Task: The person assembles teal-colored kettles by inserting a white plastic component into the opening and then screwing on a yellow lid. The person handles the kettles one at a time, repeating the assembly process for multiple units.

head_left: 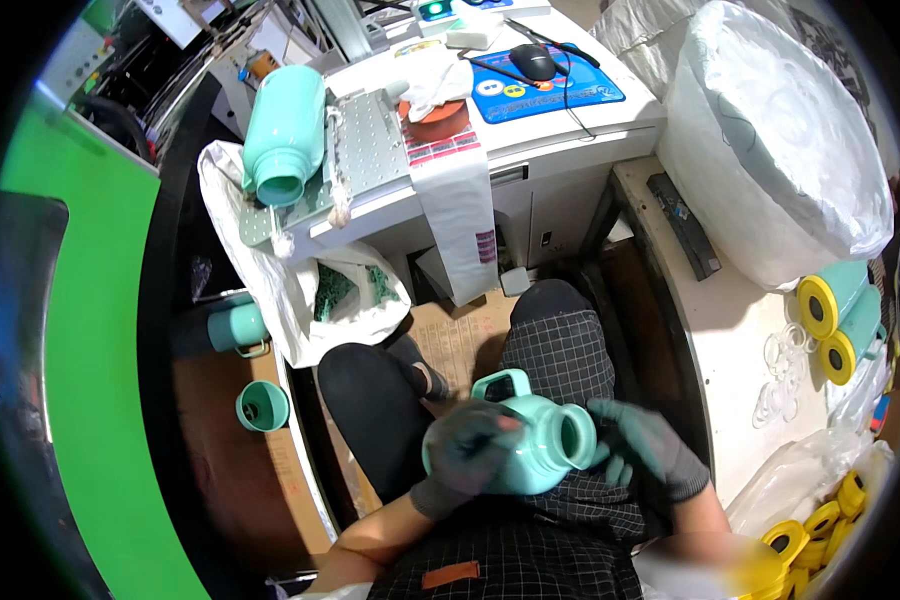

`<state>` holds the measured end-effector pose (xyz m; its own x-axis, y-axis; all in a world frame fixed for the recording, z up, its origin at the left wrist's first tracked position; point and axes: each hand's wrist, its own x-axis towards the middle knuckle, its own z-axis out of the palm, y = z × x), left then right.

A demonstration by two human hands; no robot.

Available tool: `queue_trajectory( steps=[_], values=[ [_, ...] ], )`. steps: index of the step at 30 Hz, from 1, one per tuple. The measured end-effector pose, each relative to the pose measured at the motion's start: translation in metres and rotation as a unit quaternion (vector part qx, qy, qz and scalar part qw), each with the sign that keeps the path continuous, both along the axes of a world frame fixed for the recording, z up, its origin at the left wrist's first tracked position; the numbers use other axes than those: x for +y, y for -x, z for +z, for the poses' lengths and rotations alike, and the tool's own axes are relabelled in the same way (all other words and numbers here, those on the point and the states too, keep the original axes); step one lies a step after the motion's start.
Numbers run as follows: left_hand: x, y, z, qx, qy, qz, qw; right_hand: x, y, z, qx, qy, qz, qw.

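In my lap I hold a mint-green plastic jug (538, 442) with a handle on top and its open mouth turned right. My left hand (464, 455), in a dark grey glove, is wrapped over the jug's body. Also gloved, my right hand (642, 445) rests at the jug's mouth, fingers curled against its rim. Both hands sit above my checked apron and dark trousers.
A second mint jug (283, 133) lies on a perforated plate on the white machine table (570, 130). More mint parts (262, 405) sit at the left. Right of me stand a big white bag (770, 150), yellow-capped jugs (832, 305), white rings and yellow caps (820, 525).
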<state>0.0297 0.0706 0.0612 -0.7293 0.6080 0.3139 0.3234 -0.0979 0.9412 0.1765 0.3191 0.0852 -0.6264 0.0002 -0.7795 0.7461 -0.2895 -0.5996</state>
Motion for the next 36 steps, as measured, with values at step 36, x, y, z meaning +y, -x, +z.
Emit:
queue_trajectory(
  steps=[36],
  values=[
    [-0.164,0.029,0.006,-0.126,0.269,0.241,0.924,-0.124,-0.044,-0.090,0.436,-0.347,0.025,0.830]
  ],
)
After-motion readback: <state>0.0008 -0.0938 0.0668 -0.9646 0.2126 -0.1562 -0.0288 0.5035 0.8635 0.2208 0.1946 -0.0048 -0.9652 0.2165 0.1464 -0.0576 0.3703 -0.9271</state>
